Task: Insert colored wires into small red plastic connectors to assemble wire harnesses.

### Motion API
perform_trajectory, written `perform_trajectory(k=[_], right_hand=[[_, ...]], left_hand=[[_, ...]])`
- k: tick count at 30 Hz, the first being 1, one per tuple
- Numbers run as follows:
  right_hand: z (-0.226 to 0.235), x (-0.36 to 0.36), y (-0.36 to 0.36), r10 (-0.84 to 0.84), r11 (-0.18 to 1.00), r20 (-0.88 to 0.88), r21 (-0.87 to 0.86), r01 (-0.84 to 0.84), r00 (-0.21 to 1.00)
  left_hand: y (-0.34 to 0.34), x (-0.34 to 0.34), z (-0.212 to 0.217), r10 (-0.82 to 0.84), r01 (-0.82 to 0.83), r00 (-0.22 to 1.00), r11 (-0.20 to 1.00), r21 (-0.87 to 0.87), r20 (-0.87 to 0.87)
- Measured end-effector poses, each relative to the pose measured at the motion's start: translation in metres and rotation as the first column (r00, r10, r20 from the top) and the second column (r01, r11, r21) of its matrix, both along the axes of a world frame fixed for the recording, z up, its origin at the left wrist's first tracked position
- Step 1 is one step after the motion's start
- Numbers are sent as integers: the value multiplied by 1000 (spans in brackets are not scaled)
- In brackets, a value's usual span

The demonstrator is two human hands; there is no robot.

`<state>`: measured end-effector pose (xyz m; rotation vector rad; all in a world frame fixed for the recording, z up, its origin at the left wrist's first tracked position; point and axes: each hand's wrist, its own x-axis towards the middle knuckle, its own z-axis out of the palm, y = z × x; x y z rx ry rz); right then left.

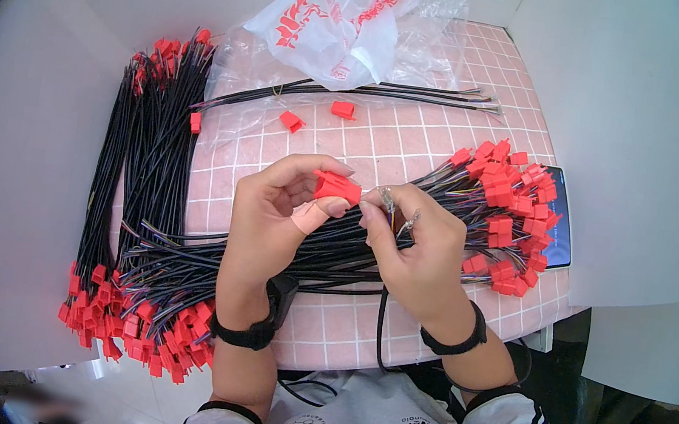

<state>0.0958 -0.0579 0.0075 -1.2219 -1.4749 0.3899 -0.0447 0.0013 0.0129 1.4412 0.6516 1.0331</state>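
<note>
Left hand point(271, 212) pinches a red plug point(337, 186); right hand point(412, 247), beside the plug, grips thin wire ends point(395, 211). Those bare pins could bend or miss their slots if the plug tilts.

Wire bundles point(145, 186) lie left on the table point(383, 145), a bag point(340, 15) behind, a phone point(561, 233) right.

You sit at a small home-style assembly station: a tabletop point(416, 149) under a pink checked cloth between plain white walls, heaped with bundles of black wires point(151, 144) ending in red plastic connectors point(135, 331), loose connectors point(343, 109) and a crumpled plastic bag point(340, 15).
</note>
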Motion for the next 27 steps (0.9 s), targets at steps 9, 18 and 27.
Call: perform_trajectory(k=[9, 18, 27], right_hand=[[1, 3, 0, 105, 971, -397, -157, -180, 912], [8, 3, 1, 172, 920, -738, -117, -374, 653], [6, 8, 6, 138, 905, -873, -81, -419, 468]], left_hand=[[0, 0, 3, 77, -77, 997, 997, 2, 25], [1, 0, 2, 100, -81, 982, 990, -117, 162], [-2, 5, 8, 115, -38, 953, 964, -265, 282]])
